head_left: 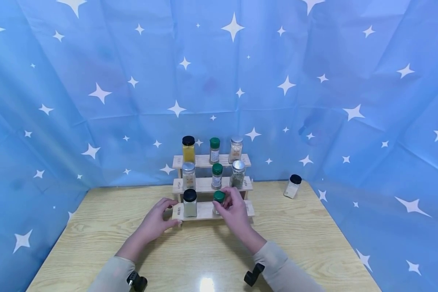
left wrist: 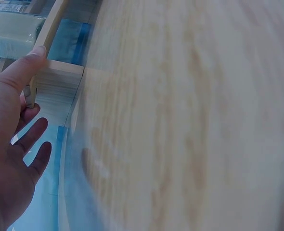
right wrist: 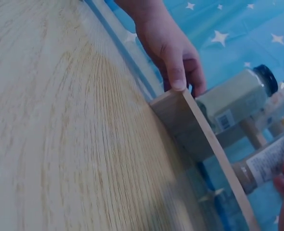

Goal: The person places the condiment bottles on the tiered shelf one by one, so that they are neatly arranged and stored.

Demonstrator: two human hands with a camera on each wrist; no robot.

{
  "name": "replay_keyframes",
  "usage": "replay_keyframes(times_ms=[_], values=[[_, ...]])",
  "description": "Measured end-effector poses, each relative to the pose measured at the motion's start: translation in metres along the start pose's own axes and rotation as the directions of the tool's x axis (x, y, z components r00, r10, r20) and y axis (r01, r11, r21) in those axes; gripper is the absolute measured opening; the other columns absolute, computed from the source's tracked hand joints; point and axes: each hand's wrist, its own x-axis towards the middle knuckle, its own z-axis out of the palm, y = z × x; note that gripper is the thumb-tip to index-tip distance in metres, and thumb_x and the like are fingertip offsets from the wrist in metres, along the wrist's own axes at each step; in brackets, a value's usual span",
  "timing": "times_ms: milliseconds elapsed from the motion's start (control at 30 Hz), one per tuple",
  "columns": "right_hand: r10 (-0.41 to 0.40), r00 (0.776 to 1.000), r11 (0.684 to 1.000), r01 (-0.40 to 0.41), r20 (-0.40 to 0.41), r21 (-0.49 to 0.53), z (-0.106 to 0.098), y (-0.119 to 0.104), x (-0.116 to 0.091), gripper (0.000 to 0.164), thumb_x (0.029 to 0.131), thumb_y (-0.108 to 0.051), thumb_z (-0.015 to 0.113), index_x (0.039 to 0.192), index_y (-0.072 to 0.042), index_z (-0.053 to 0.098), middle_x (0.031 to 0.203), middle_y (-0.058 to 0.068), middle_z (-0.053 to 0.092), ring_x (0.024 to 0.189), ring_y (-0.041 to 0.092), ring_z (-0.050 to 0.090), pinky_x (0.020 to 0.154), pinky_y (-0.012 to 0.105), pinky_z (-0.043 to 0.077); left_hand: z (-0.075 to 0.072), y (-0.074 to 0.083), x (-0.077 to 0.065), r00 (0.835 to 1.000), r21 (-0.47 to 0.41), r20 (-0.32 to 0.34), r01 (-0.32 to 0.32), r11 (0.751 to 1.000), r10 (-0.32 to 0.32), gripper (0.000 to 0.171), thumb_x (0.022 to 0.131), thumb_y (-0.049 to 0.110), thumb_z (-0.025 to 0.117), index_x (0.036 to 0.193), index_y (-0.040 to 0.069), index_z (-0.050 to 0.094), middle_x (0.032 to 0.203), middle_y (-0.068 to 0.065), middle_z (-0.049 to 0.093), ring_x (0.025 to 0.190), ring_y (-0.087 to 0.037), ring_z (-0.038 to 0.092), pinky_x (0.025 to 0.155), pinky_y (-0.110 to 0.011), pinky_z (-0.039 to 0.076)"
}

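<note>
A three-tier wooden spice rack (head_left: 204,185) stands at the back of the table. At its left end my left hand (head_left: 157,220) grips the bottom shelf between thumb and fingers; the left wrist view shows the thumb (left wrist: 29,60) on the shelf's edge. My right hand (head_left: 238,213) pinches a small green-capped spice jar (head_left: 219,196) at the middle of the bottom shelf. In the right wrist view that jar's base (right wrist: 243,177) is at the shelf, and only part of the hand shows. A black-capped jar (head_left: 190,205) of pale powder stands left of it, near my left hand.
The middle tier bears two silver-capped jars (head_left: 188,177) and a green-capped one (head_left: 217,176). On top stand a yellow jar (head_left: 188,150), a green-capped jar (head_left: 214,151) and a silver-capped jar (head_left: 235,150). Another black-capped jar (head_left: 293,186) sits right on the table (head_left: 295,235).
</note>
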Motion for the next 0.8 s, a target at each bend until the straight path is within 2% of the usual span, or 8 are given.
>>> replay_keyframes(times_ms=[167,267,433,633,800], values=[[0.021,0.999,1.000,-0.021,0.024,-0.002,-0.003,0.003,-0.002,0.054,0.094,-0.015,0.092,0.136,-0.011,0.059,0.108,-0.002,0.059,0.082,0.014,0.061,0.068,0.025,0.059,0.000,-0.001,0.000,1.000,0.001,-0.003,-0.002,1.000,0.002,0.066,0.094,0.033,0.093,0.151,0.013,0.065,0.144,-0.001,0.063,0.137,-0.030,0.060,0.117,-0.058,0.052],[0.002,0.999,1.000,-0.002,0.032,0.008,-0.013,0.007,-0.004,0.061,0.091,-0.014,0.094,0.139,-0.007,0.057,0.112,0.003,0.061,0.084,0.017,0.061,0.069,0.025,0.058,0.000,-0.001,0.000,1.000,0.008,-0.001,-0.004,1.000,0.004,0.066,0.094,0.031,0.093,0.151,0.013,0.065,0.145,-0.002,0.063,0.138,-0.030,0.060,0.117,-0.058,0.052],[-0.057,0.998,0.998,0.057,-0.001,0.009,-0.043,0.025,-0.003,0.052,0.091,-0.008,0.093,0.132,-0.004,0.061,0.110,0.009,0.062,0.082,0.020,0.061,0.068,0.026,0.059,0.000,0.001,0.001,1.000,0.010,-0.001,0.004,1.000,-0.004,0.066,0.094,0.033,0.093,0.150,0.014,0.065,0.145,-0.001,0.063,0.138,-0.030,0.060,0.117,-0.058,0.052],[0.026,0.999,0.998,-0.029,-0.040,-0.059,-0.086,0.049,-0.004,0.041,0.095,-0.010,0.090,0.127,-0.004,0.064,0.109,0.009,0.063,0.083,0.019,0.064,0.069,0.025,0.060,-0.001,0.002,0.001,1.000,0.003,0.003,0.004,1.000,-0.004,0.066,0.094,0.035,0.092,0.151,0.014,0.065,0.145,-0.001,0.063,0.138,-0.030,0.060,0.117,-0.058,0.051],[0.088,0.981,0.991,-0.104,-0.175,-0.082,-0.119,0.072,-0.001,0.036,0.097,-0.009,0.088,0.125,-0.003,0.066,0.111,0.012,0.066,0.084,0.017,0.063,0.071,0.017,0.056,0.000,0.003,0.000,1.000,0.004,0.000,0.004,1.000,-0.004,0.065,0.094,0.031,0.093,0.150,0.013,0.065,0.144,-0.001,0.063,0.137,-0.030,0.060,0.118,-0.058,0.051]])
